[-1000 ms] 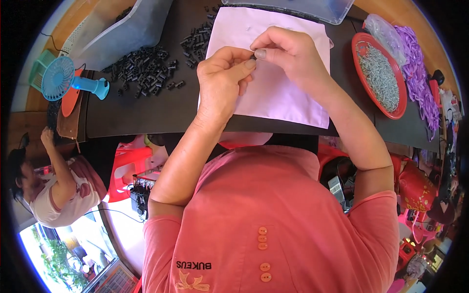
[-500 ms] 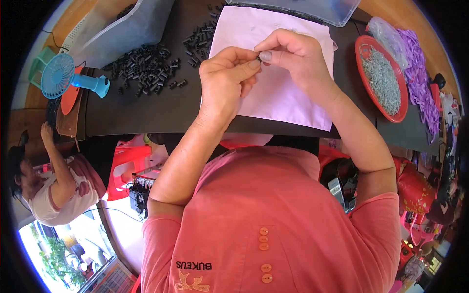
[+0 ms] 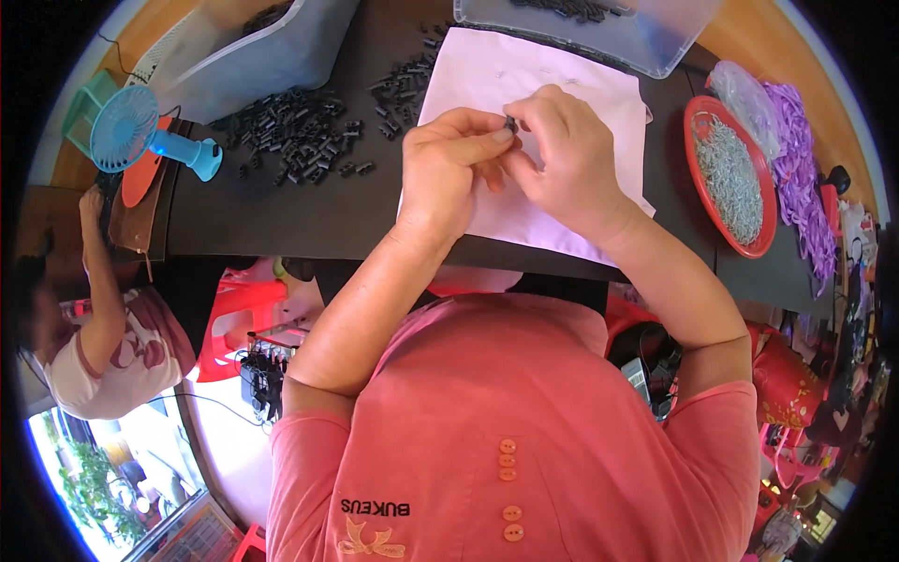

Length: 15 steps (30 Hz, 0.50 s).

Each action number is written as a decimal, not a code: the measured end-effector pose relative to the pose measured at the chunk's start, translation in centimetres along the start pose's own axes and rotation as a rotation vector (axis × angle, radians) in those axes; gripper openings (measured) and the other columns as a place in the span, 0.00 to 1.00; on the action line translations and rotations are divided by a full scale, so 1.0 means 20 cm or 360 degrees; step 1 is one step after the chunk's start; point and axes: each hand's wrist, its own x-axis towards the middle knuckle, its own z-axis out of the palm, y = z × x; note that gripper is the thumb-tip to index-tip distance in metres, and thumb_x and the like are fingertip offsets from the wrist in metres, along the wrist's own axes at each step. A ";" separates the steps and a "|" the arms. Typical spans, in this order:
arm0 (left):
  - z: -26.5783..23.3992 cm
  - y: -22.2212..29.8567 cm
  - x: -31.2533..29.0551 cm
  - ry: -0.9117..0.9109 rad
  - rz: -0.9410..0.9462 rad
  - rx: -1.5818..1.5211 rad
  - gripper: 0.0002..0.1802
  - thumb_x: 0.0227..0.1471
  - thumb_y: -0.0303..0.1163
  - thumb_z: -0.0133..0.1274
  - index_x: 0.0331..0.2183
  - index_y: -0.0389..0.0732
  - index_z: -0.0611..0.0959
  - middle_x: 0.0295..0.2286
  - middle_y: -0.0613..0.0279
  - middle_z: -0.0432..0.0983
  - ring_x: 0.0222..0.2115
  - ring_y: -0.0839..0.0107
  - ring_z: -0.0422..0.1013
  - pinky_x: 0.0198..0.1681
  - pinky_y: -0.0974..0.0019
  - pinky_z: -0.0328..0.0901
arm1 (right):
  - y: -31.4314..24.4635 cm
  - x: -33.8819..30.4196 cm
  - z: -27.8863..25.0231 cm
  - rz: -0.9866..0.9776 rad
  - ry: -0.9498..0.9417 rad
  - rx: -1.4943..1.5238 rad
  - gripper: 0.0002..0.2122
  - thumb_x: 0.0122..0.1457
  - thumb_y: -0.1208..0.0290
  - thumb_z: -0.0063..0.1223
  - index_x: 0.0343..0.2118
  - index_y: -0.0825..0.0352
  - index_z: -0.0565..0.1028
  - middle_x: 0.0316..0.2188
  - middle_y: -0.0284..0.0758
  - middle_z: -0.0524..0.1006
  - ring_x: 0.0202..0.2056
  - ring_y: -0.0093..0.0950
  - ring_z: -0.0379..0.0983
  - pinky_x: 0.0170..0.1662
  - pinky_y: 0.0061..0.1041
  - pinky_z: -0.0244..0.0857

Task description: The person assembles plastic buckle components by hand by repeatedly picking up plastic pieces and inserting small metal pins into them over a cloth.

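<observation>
Over a pale pink cloth (image 3: 524, 61), a small black plastic piece (image 3: 510, 124) is pinched between the thumb and forefinger of my left hand (image 3: 454, 164). My right hand (image 3: 571, 164) meets it from the other side, its fingers curled, with the forefinger at the piece. Whether anything smaller sits between the right fingers is hidden. Several thin metal bits (image 3: 571, 81) lie on the cloth beyond my hands. To the left, many similar black pieces (image 3: 300, 136) are heaped loosely on the dark table (image 3: 281, 220).
A red basket (image 3: 696, 173) of thin metal pins stands at right, beside purple straps (image 3: 796, 159) and a clear bag (image 3: 746, 98). Clear bins (image 3: 318, 47) hold black pieces at the back. A blue fan (image 3: 192, 155) stands at left, where another person (image 3: 117, 347) sits.
My right hand has shifted its grip; its thumb has dropped lower, away from the piece. The black piece shows more plainly now. The whole view has moved slightly.
</observation>
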 end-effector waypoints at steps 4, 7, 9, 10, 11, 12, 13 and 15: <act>0.00 -0.01 -0.01 -0.0042 0.0019 0.0158 0.05 0.47 0.22 0.57 0.29 0.30 0.82 0.21 0.60 0.76 0.16 0.76 0.67 0.20 0.75 0.62 | 0.03 0.00 -0.01 -0.0326 0.0082 -0.0289 0.11 0.35 0.74 0.57 0.23 0.64 0.68 0.21 0.33 0.66 0.23 0.32 0.65 0.27 0.31 0.60; 0.02 0.00 -0.03 -0.0082 -0.0003 0.0120 0.05 0.48 0.24 0.58 0.28 0.31 0.82 0.21 0.61 0.76 0.17 0.77 0.67 0.19 0.75 0.62 | 0.03 0.01 -0.03 -0.0423 0.0089 -0.0294 0.11 0.34 0.73 0.57 0.21 0.63 0.66 0.20 0.33 0.65 0.21 0.32 0.65 0.25 0.30 0.60; 0.03 0.01 -0.03 -0.0083 -0.0017 0.0096 0.05 0.49 0.25 0.58 0.28 0.31 0.82 0.21 0.61 0.75 0.17 0.77 0.67 0.19 0.75 0.62 | 0.05 0.01 -0.04 -0.0431 0.0077 -0.0298 0.11 0.34 0.73 0.57 0.21 0.64 0.66 0.19 0.33 0.65 0.21 0.32 0.65 0.24 0.30 0.59; 0.03 0.01 -0.03 -0.0084 -0.0037 0.0078 0.06 0.49 0.25 0.58 0.28 0.31 0.81 0.20 0.62 0.75 0.17 0.77 0.68 0.19 0.75 0.62 | 0.05 0.02 -0.04 -0.0430 0.0067 -0.0301 0.11 0.34 0.74 0.57 0.21 0.64 0.66 0.19 0.33 0.65 0.21 0.32 0.65 0.23 0.30 0.59; 0.03 0.02 -0.03 -0.0081 -0.0032 0.0075 0.06 0.49 0.25 0.58 0.28 0.31 0.81 0.20 0.62 0.75 0.17 0.77 0.68 0.19 0.75 0.62 | 0.05 0.02 -0.05 -0.0436 0.0065 -0.0299 0.11 0.34 0.74 0.57 0.21 0.64 0.66 0.19 0.33 0.65 0.21 0.32 0.65 0.23 0.30 0.59; 0.03 0.02 -0.03 -0.0090 -0.0035 0.0078 0.06 0.49 0.26 0.58 0.27 0.31 0.81 0.20 0.61 0.75 0.17 0.76 0.68 0.19 0.75 0.62 | 0.04 0.01 -0.06 -0.0404 0.0033 -0.0299 0.11 0.34 0.74 0.57 0.21 0.64 0.66 0.19 0.33 0.66 0.21 0.32 0.66 0.24 0.30 0.60; 0.03 0.02 -0.03 -0.0097 -0.0038 0.0082 0.07 0.50 0.26 0.58 0.27 0.31 0.81 0.20 0.61 0.75 0.17 0.76 0.68 0.19 0.75 0.62 | 0.03 0.02 -0.06 -0.0373 0.0002 -0.0298 0.11 0.33 0.75 0.57 0.21 0.63 0.65 0.19 0.33 0.67 0.21 0.32 0.66 0.24 0.31 0.61; 0.01 0.02 -0.03 -0.0097 -0.0024 0.0087 0.07 0.50 0.26 0.58 0.27 0.31 0.81 0.20 0.61 0.75 0.17 0.75 0.68 0.19 0.75 0.62 | 0.05 0.01 -0.04 -0.0360 -0.0055 -0.0204 0.11 0.36 0.74 0.59 0.22 0.64 0.67 0.20 0.34 0.67 0.22 0.32 0.67 0.25 0.31 0.62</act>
